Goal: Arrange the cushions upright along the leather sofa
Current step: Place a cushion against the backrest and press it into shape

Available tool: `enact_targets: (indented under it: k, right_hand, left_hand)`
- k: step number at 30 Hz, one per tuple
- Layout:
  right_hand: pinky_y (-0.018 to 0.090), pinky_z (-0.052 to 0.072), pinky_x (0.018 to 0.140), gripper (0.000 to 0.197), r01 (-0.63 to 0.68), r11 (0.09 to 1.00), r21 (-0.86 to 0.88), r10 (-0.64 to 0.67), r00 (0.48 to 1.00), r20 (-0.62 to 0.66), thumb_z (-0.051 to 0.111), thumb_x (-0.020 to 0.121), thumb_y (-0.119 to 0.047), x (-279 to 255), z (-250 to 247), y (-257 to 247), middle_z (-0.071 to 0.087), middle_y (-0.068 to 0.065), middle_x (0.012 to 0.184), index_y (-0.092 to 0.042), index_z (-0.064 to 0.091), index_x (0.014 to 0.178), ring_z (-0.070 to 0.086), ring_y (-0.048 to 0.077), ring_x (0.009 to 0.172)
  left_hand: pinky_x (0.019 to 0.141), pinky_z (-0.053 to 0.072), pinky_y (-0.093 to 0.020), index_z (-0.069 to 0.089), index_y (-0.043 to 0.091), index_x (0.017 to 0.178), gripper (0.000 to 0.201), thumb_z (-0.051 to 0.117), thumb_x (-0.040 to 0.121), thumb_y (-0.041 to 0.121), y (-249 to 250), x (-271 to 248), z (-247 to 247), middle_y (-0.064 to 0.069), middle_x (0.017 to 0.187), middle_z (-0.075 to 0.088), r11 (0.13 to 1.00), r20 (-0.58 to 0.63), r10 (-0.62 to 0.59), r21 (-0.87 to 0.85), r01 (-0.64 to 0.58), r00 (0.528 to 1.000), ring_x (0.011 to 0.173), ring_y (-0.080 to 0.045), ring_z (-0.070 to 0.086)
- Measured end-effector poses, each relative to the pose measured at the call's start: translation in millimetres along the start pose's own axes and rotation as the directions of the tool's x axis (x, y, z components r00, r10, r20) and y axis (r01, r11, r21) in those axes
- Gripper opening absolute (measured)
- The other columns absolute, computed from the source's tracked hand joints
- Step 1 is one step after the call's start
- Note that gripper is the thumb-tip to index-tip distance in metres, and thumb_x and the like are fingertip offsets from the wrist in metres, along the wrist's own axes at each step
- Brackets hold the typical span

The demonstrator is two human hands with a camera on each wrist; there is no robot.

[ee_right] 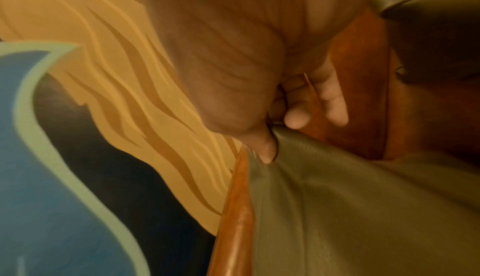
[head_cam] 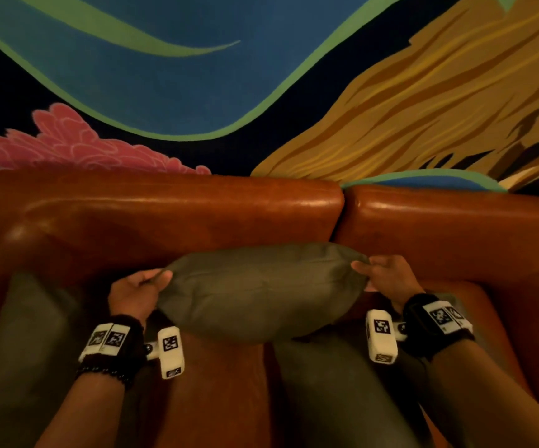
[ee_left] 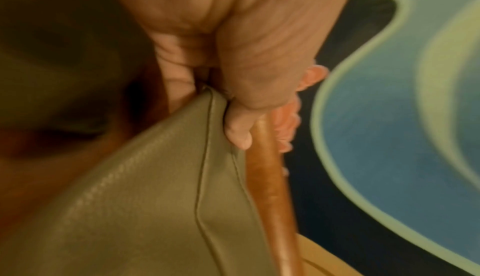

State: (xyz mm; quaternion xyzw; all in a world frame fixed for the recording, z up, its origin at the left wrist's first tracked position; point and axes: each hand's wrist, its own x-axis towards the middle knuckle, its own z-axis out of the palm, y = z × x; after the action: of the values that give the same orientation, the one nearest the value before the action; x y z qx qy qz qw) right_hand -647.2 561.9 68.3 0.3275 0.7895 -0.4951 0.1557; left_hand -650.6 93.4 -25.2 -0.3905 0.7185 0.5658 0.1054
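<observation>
An olive-green leather cushion [head_cam: 261,289] is held up over the seat of the brown leather sofa [head_cam: 171,215], close to its backrest. My left hand [head_cam: 145,289] pinches the cushion's left corner [ee_left: 210,104], thumb on top. My right hand [head_cam: 381,274] pinches the right corner [ee_right: 280,143] between thumb and fingers. A second olive cushion [head_cam: 25,344] lies in the sofa's left corner by the armrest. A third olive cushion [head_cam: 336,389] lies flat on the seat below the held one.
The sofa back splits into two sections at a seam [head_cam: 342,202]. Behind it rises a painted wall mural [head_cam: 197,76] in blue, green, pink and ochre. Bare brown seat leather [head_cam: 216,399] shows between the lying cushions.
</observation>
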Motion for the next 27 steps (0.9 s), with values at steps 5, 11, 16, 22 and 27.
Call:
enact_targets:
  k: [5, 11, 16, 22, 27]
  right_hand:
    - [0.045, 0.065, 0.072, 0.036, -0.266, 0.961, 0.072, 0.269, 0.962, -0.046, 0.078, 0.098, -0.013, 28, 17, 14, 0.072, 0.02, 0.118, 0.002, 0.066, 0.129, 0.07, 0.028, 0.086]
    - [0.056, 0.066, 0.086, 0.015, -0.322, 0.946, 0.016, 0.322, 0.94, -0.114, 0.077, 0.097, -0.009, 52, 21, 14, 0.075, 0.022, 0.101, 0.004, 0.069, 0.098, 0.075, 0.038, 0.085]
    - [0.043, 0.06, 0.064, 0.025, -0.339, 0.941, -0.005, 0.334, 0.929, -0.156, 0.082, 0.093, -0.015, 72, 15, 2, 0.072, 0.019, 0.09, 0.006, 0.067, 0.093, 0.069, 0.033, 0.072]
    - [0.031, 0.051, 0.059, 0.022, -0.262, 0.95, 0.171, 0.287, 0.948, -0.136, 0.073, 0.1, -0.033, 63, 21, 3, 0.063, 0.006, 0.088, -0.012, 0.068, 0.097, 0.057, 0.017, 0.065]
    - [0.047, 0.06, 0.095, 0.052, -0.338, 0.857, 0.39, 0.339, 0.938, 0.068, 0.084, 0.086, -0.053, -6, 21, 48, 0.071, 0.012, 0.13, -0.018, 0.069, 0.122, 0.064, 0.018, 0.093]
  left_hand:
    - [0.061, 0.065, -0.04, 0.077, 0.028, 0.101, 0.023, 0.087, 0.08, 0.031, 41, 14, 29, -0.006, 0.099, 0.076, 0.962, 0.035, 0.075, 0.259, -0.081, 0.997, 0.076, -0.025, 0.073]
    - [0.041, 0.053, -0.028, 0.074, 0.022, 0.104, 0.018, 0.081, 0.088, 0.026, 52, 26, 50, -0.004, 0.091, 0.077, 0.906, 0.101, 0.046, 0.415, -0.084, 0.994, 0.046, -0.026, 0.068]
    - [0.051, 0.056, -0.033, 0.075, 0.013, 0.111, 0.034, 0.086, 0.082, 0.028, 51, 41, 63, -0.012, 0.093, 0.077, 0.947, 0.108, -0.025, 0.322, -0.011, 0.994, 0.061, -0.031, 0.069]
    - [0.107, 0.05, -0.048, 0.063, 0.025, 0.133, 0.073, 0.08, 0.075, 0.064, 42, 27, 58, -0.002, 0.133, 0.066, 0.959, -0.039, 0.051, 0.279, -0.038, 0.998, 0.12, -0.027, 0.063]
    - [0.092, 0.053, -0.038, 0.056, 0.031, 0.135, 0.073, 0.07, 0.078, 0.074, -9, -79, 43, 0.007, 0.117, 0.069, 0.961, 0.193, -0.203, -0.147, 0.232, 0.96, 0.098, -0.016, 0.068]
